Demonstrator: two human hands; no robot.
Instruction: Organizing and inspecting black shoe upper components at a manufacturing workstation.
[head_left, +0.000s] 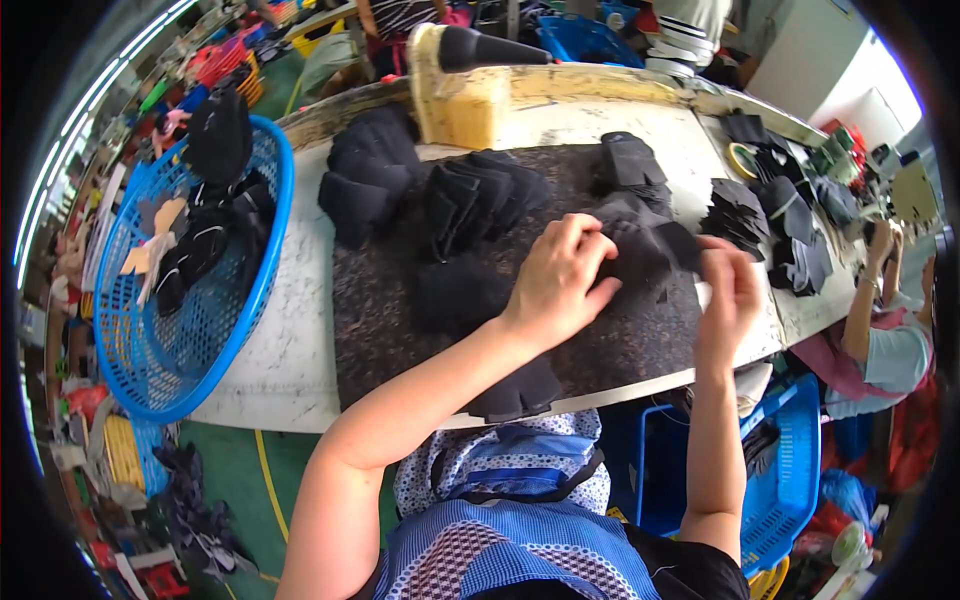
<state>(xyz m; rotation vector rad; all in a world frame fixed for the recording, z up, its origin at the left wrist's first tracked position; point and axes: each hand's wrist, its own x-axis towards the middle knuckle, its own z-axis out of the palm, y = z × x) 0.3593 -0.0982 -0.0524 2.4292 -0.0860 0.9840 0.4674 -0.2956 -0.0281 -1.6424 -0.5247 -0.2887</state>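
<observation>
My left hand (563,280) is over the dark work mat, its fingers bent and closed at the left edge of a loose pile of black fabric pieces (632,232). What its fingertips grip, if anything, does not show. Smeared by motion, my right hand (730,300) pinches the right edge of a black fabric piece (678,246) above that pile. Further stacks of black cut pieces lie on the mat (630,350): one fanned stack (475,200) left of the middle, one rounded stack (368,175) at the far left corner, one (635,160) behind my hands.
A blue mesh basket (275,255) with black pieces stands on the left. A yellowish holder (465,110) carrying a black cone is at the back of the white table (280,370). More black stacks (735,215) lie right. Blue crates (785,480) stand below; a co-worker (890,350) sits right.
</observation>
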